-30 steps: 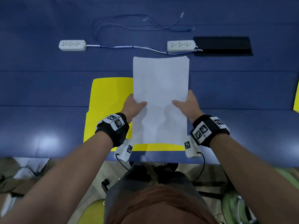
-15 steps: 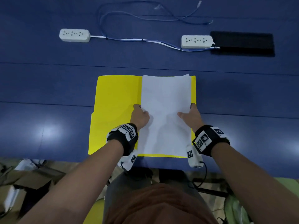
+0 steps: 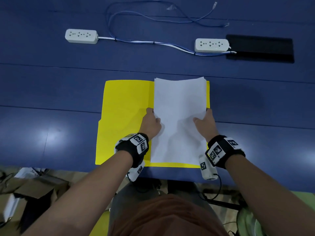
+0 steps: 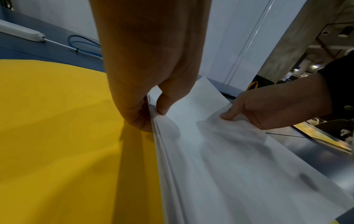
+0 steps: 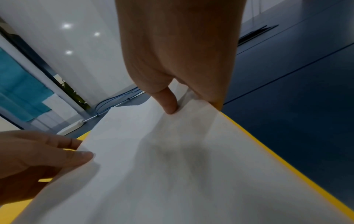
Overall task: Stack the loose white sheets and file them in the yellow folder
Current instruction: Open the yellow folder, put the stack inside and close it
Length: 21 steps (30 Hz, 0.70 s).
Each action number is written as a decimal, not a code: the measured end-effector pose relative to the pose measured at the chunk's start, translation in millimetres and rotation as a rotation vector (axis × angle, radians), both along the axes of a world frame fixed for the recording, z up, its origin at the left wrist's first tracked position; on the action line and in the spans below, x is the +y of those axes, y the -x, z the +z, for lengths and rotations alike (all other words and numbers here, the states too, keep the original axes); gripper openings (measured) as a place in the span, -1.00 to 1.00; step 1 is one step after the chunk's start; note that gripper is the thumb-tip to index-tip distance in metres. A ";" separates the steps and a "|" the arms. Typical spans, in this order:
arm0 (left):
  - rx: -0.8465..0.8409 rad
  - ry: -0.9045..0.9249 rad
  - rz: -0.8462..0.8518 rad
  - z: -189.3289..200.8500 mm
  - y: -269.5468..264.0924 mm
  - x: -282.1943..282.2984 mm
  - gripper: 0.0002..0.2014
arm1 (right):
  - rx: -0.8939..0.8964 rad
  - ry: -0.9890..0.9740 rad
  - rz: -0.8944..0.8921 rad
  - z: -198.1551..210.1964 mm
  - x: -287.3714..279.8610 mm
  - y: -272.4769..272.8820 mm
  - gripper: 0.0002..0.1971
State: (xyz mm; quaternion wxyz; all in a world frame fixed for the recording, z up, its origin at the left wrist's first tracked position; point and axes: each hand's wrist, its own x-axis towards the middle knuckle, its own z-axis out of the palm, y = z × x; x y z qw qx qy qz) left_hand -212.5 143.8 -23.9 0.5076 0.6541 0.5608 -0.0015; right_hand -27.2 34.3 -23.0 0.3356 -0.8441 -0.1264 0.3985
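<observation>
The stack of white sheets lies on the right half of the open yellow folder, near the table's front edge. My left hand pinches the stack's left edge, thumb on top and fingers below. My right hand pinches the right edge the same way. The paper bows slightly between the two hands, and its near end rests on the folder. The folder's right margin shows as a thin yellow strip beside the sheets.
Two white power strips joined by blue and white cables lie at the back of the blue table. A black panel sits at the back right. Boxes lie on the floor at the left.
Both hands have drawn the stack toward me. It went from overhanging the folder's far edge to lying within the folder's right half.
</observation>
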 end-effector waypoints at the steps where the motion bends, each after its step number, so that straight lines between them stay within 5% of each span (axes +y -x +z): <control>1: 0.008 0.016 0.000 -0.2 -0.5 -1.0 -0.70 | -0.003 0.006 0.001 -0.3 -1.1 -0.1 -0.58; 15: 0.209 -0.208 0.015 3.5 53.0 26.2 -0.62 | -0.253 0.285 0.112 3.7 -9.6 1.2 -0.22; 21: 0.613 -0.104 0.190 5.0 118.4 56.5 -0.25 | -0.214 0.300 0.164 4.7 -19.5 -5.8 -0.19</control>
